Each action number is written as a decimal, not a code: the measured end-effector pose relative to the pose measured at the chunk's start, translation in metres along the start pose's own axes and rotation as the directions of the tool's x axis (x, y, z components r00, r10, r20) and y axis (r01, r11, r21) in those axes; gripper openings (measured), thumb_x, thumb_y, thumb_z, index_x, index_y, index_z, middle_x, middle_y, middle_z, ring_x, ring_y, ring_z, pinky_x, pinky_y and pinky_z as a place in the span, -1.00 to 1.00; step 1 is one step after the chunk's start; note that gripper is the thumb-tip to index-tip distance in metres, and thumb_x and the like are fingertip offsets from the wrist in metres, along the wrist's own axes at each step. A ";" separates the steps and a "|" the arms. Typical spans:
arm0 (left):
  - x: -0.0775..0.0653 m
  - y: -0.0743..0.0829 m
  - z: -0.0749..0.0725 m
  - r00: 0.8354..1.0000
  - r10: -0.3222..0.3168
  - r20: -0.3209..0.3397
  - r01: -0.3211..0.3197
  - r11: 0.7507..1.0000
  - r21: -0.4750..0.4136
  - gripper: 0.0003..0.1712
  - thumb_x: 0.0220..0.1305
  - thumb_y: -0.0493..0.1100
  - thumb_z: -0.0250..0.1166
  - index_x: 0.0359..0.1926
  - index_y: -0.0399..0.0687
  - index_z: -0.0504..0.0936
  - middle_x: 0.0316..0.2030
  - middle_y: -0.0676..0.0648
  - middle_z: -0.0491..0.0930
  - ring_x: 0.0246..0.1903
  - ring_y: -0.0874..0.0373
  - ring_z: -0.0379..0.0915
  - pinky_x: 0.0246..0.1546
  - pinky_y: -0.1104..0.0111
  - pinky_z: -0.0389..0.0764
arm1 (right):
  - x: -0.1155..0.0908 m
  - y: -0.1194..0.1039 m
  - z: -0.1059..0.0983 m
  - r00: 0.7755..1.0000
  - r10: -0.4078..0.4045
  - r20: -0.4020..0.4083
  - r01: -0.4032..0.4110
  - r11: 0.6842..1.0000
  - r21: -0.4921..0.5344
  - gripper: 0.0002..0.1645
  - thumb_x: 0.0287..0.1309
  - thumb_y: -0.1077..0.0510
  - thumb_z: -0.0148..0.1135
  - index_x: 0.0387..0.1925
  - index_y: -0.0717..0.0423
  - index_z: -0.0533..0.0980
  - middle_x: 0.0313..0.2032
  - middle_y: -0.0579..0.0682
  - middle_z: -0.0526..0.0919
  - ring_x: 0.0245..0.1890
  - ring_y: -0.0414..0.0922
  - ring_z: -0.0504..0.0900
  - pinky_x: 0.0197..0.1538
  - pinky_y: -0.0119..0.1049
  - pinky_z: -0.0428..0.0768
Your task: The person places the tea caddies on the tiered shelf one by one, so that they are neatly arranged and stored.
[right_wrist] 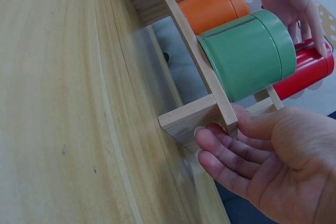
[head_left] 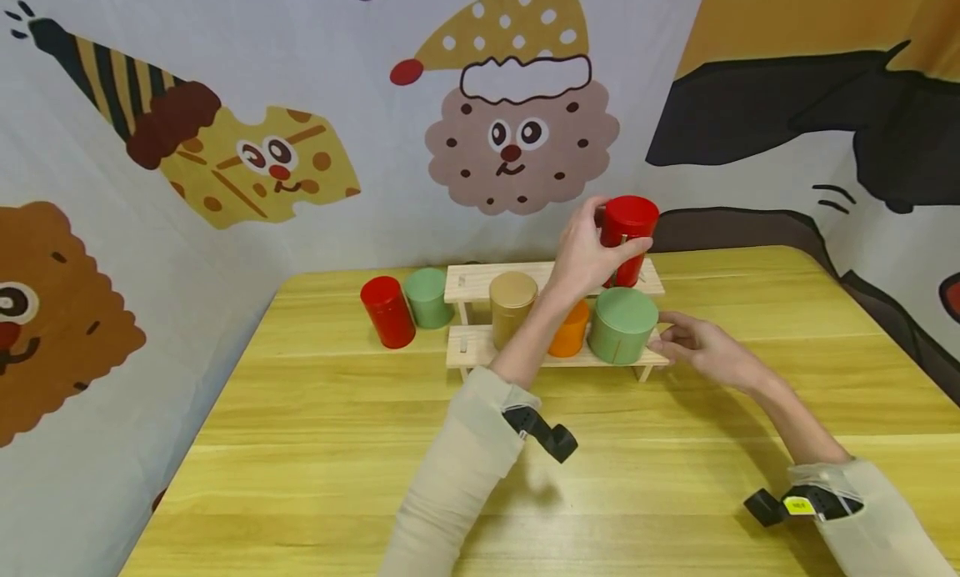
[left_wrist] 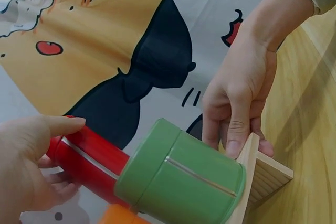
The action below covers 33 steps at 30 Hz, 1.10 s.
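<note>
My left hand [head_left: 583,256] grips a tall red canister [head_left: 632,217] at the right end of the upper step of a two-step wooden rack [head_left: 471,343]. Thumb and fingers wrap its sides in the left wrist view. My right hand [head_left: 708,353] pinches the right end of the lower step, thumb on top and fingers [right_wrist: 226,153] beneath in the right wrist view. Beside that thumb stands a wide green tin [head_left: 622,327] on the lower step. An orange tin [head_left: 570,331] and a gold canister [head_left: 512,303] share this step, partly hidden by my left arm.
Left of the rack, another red canister [head_left: 387,312] and a smaller green tin [head_left: 429,298] stand on the wooden table [head_left: 330,444]. A cartoon-printed cloth [head_left: 360,227] hangs close behind the table's back edge.
</note>
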State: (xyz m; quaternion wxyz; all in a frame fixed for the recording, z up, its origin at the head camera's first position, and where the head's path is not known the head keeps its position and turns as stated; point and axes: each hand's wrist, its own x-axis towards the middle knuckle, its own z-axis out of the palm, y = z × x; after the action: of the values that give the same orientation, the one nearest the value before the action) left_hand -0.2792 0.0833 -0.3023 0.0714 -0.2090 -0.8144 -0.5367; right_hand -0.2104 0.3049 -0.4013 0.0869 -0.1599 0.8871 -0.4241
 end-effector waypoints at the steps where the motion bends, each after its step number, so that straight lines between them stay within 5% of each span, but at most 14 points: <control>1: 0.000 0.000 -0.002 1.000 0.004 0.001 -0.004 1.000 -0.011 -0.14 0.18 -0.02 0.52 0.41 -0.11 0.33 0.16 -0.03 0.50 0.10 0.16 0.41 0.04 0.47 0.51 | 0.000 0.000 0.000 1.000 -0.001 0.000 0.001 1.000 -0.001 -0.28 0.46 0.12 0.16 0.43 0.44 0.17 -0.06 0.18 0.63 -0.14 -0.05 0.63 -0.15 -0.23 0.64; 13: -0.012 0.007 -0.025 1.000 0.027 -0.003 -0.027 0.998 -0.050 -0.24 0.24 -0.02 0.46 0.38 -0.09 0.36 0.27 -0.08 0.44 0.25 0.11 0.34 0.18 0.40 0.43 | 0.000 0.002 0.001 1.000 -0.009 -0.006 0.009 1.000 -0.001 -0.30 0.47 0.12 0.15 0.42 0.45 0.17 -0.07 0.18 0.63 -0.15 -0.09 0.64 -0.16 -0.24 0.64; 22: -0.024 0.000 -0.052 0.992 0.098 -0.075 -0.104 0.991 -0.082 -0.28 0.24 -0.08 0.47 0.32 -0.18 0.39 0.24 -0.11 0.44 0.24 0.07 0.34 0.23 0.40 0.38 | 0.001 0.002 0.000 1.000 -0.006 -0.011 0.006 1.000 0.003 -0.31 0.47 0.14 0.15 0.42 0.44 0.18 -0.06 0.21 0.63 -0.13 -0.05 0.64 -0.14 -0.21 0.65; 33: -0.037 -0.012 -0.087 0.989 0.091 -0.116 -0.105 0.987 -0.120 -0.33 0.28 -0.08 0.44 0.31 -0.18 0.39 0.18 -0.04 0.50 0.17 0.16 0.37 0.21 0.37 0.38 | 0.001 0.003 0.000 1.000 -0.017 -0.013 0.017 1.000 -0.008 -0.32 0.47 0.14 0.15 0.41 0.45 0.19 -0.07 0.19 0.63 -0.14 -0.07 0.64 -0.15 -0.23 0.65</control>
State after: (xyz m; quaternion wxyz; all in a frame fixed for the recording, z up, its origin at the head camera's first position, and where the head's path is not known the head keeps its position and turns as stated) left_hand -0.2606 -0.0094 -0.2887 0.1291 -0.2229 -0.7624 -0.5936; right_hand -0.2118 0.3058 -0.4036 0.0769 -0.1651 0.8878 -0.4226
